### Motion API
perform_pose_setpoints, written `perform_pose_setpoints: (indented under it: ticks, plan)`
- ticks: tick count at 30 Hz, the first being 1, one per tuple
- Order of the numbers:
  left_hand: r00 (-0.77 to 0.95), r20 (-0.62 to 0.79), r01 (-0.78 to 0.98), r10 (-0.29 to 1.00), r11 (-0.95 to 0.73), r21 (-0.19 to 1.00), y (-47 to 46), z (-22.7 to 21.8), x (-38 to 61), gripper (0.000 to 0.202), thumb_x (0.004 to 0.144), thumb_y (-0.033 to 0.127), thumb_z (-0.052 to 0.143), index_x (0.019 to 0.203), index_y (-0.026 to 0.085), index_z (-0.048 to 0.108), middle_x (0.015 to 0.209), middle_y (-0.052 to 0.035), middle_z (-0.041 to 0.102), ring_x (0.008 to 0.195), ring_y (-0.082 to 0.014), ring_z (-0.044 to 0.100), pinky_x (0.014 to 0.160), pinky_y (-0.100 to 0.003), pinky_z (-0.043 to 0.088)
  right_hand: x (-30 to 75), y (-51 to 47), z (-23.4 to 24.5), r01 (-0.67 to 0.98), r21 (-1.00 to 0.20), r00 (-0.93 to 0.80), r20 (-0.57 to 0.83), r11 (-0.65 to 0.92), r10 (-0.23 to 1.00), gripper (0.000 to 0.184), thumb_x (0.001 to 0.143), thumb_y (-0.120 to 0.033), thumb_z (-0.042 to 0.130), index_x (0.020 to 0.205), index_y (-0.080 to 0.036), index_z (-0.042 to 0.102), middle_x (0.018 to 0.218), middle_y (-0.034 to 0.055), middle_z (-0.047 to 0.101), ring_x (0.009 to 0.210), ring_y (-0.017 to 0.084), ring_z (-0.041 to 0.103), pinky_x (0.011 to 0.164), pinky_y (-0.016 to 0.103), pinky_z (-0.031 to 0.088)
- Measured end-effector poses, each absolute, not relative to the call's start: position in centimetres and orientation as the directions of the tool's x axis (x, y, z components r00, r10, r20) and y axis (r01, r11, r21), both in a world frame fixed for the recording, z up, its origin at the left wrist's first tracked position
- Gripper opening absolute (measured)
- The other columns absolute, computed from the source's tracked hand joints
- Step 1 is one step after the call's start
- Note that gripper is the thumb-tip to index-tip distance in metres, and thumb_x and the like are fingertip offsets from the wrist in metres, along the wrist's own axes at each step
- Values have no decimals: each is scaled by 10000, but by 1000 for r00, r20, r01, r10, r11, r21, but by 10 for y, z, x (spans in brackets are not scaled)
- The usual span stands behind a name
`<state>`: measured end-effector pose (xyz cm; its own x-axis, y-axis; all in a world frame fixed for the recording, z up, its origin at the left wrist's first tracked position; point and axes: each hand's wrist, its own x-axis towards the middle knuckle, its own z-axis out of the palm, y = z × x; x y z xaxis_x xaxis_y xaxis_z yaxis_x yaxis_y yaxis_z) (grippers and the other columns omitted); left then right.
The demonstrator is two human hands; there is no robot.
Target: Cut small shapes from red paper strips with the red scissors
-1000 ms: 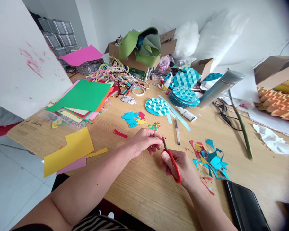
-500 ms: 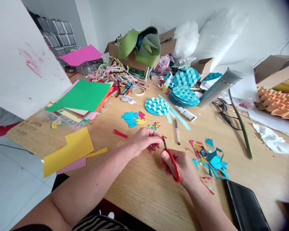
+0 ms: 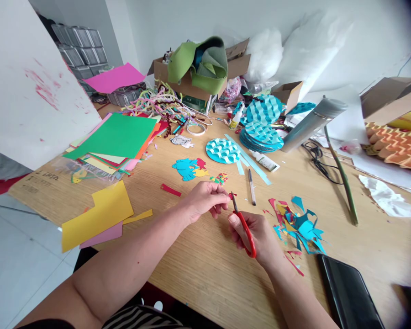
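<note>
My right hand [image 3: 248, 230] is closed around the red handles of a pair of scissors [image 3: 249, 237], whose blades point up and away from me. Pinched at the fingertips of my left hand [image 3: 210, 199] is a small red paper piece [image 3: 232, 195], right beside the scissor blades and partly hidden by them. Just beyond lies a little heap of tiny coloured paper bits [image 3: 221, 178]. Behind my left hand are a blue paper fish [image 3: 185, 169], with a red cutout [image 3: 201, 163] and a yellow cutout [image 3: 201, 173] against it. A red paper strip [image 3: 170, 190] rests left of them.
Paper scraps [image 3: 303, 228] and a black phone [image 3: 347, 292] lie to the right. A pen [image 3: 252, 187], a glue tube [image 3: 264, 161] and a blue wavy disc [image 3: 222, 151] are ahead. Coloured sheets [image 3: 116, 135] and yellow paper [image 3: 99, 219] occupy the left side.
Almost nothing differs; both hands, the scissors and the red paper stay in nearly the same place. The view has shifted very slightly.
</note>
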<state>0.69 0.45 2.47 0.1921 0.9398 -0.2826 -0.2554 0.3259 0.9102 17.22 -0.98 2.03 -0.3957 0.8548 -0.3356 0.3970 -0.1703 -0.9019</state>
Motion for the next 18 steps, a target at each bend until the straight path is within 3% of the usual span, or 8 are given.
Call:
perform_pose_setpoints:
  ticks: [6,12,15,18]
  plan:
    - [183,-284,-245,941,324,914,5,25,7,139,678,237,650,688,138,553,575,4,587,426,-66,484,347,-168,376,172,-6,22,322,-890,-205,-398,-322,894,485,719,-599,651,546,-161,536,405,-13,532,307,71,443,311,155,290]
    - [202,-303,-232,931,347,909,6,22,7,152,678,249,657,698,140,554,588,-6,604,420,-66,484,350,-170,381,174,5,24,-96,-900,29,-430,-426,902,520,741,-643,602,561,-158,547,386,-28,490,279,59,375,240,130,181]
    - [210,-297,-224,931,342,913,6,21,6,166,674,260,664,687,140,551,591,-11,608,424,-68,488,355,-172,381,178,10,25,-313,-843,-30,-452,-438,892,626,751,-734,493,572,-142,592,449,9,537,335,83,445,233,138,220]
    - [223,-296,-200,929,341,918,5,21,7,159,675,255,658,690,140,549,602,-16,617,429,-68,489,361,-172,380,179,9,25,-376,-799,-202,-423,-469,883,739,732,-805,401,599,-119,643,524,62,593,413,121,515,264,173,310]
